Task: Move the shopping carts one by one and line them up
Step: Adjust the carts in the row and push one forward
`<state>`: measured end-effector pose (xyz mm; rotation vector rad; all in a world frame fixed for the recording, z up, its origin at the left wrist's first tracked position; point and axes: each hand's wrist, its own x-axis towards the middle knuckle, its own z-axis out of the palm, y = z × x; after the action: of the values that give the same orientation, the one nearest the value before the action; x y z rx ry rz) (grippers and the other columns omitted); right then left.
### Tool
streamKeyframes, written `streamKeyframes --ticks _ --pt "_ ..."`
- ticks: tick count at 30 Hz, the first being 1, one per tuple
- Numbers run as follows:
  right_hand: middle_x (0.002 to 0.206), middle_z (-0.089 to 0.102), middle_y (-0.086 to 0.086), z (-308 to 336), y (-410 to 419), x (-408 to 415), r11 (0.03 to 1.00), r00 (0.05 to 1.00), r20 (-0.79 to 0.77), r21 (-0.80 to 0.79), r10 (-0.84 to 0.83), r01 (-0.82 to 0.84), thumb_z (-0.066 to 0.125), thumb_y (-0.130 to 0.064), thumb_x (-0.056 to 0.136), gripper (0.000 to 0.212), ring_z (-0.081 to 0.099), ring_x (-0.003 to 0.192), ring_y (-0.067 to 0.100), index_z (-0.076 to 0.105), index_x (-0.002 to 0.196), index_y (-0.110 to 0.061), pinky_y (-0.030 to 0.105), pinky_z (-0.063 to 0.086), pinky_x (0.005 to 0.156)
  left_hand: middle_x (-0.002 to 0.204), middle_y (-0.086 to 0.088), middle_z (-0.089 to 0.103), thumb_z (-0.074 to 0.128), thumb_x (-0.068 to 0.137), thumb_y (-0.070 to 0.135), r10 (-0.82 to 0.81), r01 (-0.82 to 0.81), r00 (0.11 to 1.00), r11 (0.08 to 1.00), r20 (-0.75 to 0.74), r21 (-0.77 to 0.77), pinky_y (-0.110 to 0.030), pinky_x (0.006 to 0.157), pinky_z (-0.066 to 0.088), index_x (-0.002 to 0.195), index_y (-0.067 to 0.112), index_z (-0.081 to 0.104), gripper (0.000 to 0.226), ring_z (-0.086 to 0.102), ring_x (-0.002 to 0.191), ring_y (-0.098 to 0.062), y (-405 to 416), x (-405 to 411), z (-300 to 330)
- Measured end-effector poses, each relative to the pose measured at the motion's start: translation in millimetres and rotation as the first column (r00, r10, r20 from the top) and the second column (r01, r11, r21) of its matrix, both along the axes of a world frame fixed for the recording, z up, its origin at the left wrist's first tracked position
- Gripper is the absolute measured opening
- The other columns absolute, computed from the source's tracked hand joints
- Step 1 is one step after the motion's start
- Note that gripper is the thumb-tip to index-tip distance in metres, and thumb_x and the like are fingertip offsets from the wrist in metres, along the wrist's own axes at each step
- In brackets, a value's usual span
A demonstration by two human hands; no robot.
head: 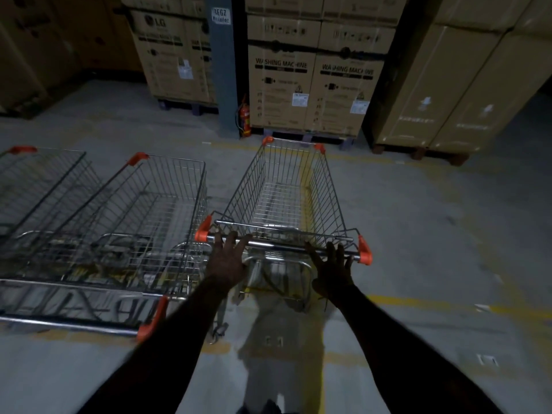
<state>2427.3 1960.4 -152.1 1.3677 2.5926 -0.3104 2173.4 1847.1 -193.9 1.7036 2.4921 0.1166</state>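
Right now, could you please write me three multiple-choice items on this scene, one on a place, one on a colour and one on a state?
1. Where does the fire extinguisher stand?
A. inside a cart
B. by the grey pillar
C. on a box

2. What colour are the corner caps on the cart handle?
A. orange
B. blue
C. green

3. How are the hands at the handle?
A. both fists clenched
B. both with fingers spread
C. one hanging by the side

Answers:
1 B, it stands at the pillar's foot.
2 A, both handle ends are orange.
3 B, the left hand and right hand show straight, splayed fingers.
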Motion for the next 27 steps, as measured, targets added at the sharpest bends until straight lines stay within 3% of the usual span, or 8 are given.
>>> streamKeyframes --ticks 5,8,13,18,21,24,27 --pt "0.16 -0.014 0.02 7.1 -30.4 18.7 0.999 1.0 0.001 -0.033 0.017 -0.017 0.053 -0.025 0.092 0.092 -0.018 0.145 0.045 -0.016 0.15 -0.044 0.066 -0.003 0.114 0.162 -0.008 0.015 0.041 0.072 0.059 0.059 -0.056 0.997 0.996 0.048 -0.065 -0.056 0.119 0.008 0.153 0.031 0.015 0.089 0.001 0.148 -0.038 -30.7 22.4 -5.0" --pt "0.16 -0.013 0.021 9.5 -46.6 35.1 0.999 0.999 -0.005 -0.019 0.044 -0.044 0.05 -0.033 0.094 0.087 -0.016 0.145 0.046 -0.015 0.151 -0.043 0.068 -0.001 0.114 0.162 -0.006 0.012 0.038 0.073 0.065 0.046 -0.045 0.999 0.992 0.007 -0.119 -0.056 0.118 0.007 0.152 0.028 0.023 0.089 -0.002 0.148 -0.038 -47.4 33.4 -11.3" --pt "0.16 -0.018 0.018 5.6 -70.4 56.3 0.998 0.998 -0.058 -0.06 0.032 -0.036 0.051 -0.027 0.091 0.089 -0.02 0.144 0.044 -0.013 0.151 -0.046 0.067 -0.002 0.114 0.161 -0.009 0.018 0.04 0.066 0.066 0.045 -0.043 0.998 0.999 0.043 -0.033 -0.055 0.119 0.008 0.151 0.04 -0.002 0.099 0.003 0.148 -0.039 -75.3 53.8 -4.7" --pt "0.16 -0.017 0.018 7.0 -87.7 68.4 0.997 0.997 -0.058 -0.064 0.046 -0.05 0.052 -0.032 0.09 0.09 -0.018 0.145 0.045 -0.013 0.15 -0.046 0.067 -0.002 0.114 0.159 -0.01 0.023 0.048 0.078 0.06 0.074 -0.074 0.994 0.997 0.077 -0.001 -0.053 0.119 0.013 0.149 0.047 0.002 0.086 0.01 0.148 -0.037 -96.1 67.2 5.5" --pt "0.161 -0.017 0.016 3.0 -97.3 74.4 0.997 0.998 -0.053 -0.071 0.03 -0.034 0.055 -0.029 0.09 0.093 -0.019 0.145 0.044 -0.013 0.149 -0.049 0.067 -0.001 0.114 0.161 -0.011 0.014 0.063 0.084 0.042 0.146 -0.141 0.98 0.989 0.136 -0.05 -0.052 0.119 0.011 0.153 0.034 0.018 0.083 0.008 0.147 -0.037 -105.7 83.5 18.4" --pt "0.161 -0.018 0.016 1.7 -107.5 79.7 0.998 0.998 -0.062 -0.067 0.014 -0.018 0.054 -0.027 0.09 0.093 -0.021 0.144 0.043 -0.016 0.148 -0.051 0.066 -0.004 0.114 0.163 -0.003 0.006 0.061 0.079 0.045 0.111 -0.111 0.98 0.994 0.165 -0.012 -0.062 0.115 0.018 0.15 0.045 0.011 0.087 0.001 0.148 -0.036 -118.7 85.7 17.1" --pt "0.16 -0.018 0.017 3.2 -118.4 83.8 0.999 0.999 -0.042 -0.046 0.028 -0.03 0.057 -0.035 0.089 0.095 -0.021 0.144 0.045 -0.016 0.149 -0.048 0.067 -0.005 0.114 0.163 -0.001 0.006 0.064 0.08 0.038 0.119 -0.113 0.976 0.993 0.181 -0.042 -0.064 0.113 0.02 0.15 0.045 0.011 0.088 -0.001 0.148 -0.035 -132.9 90.4 20.0"
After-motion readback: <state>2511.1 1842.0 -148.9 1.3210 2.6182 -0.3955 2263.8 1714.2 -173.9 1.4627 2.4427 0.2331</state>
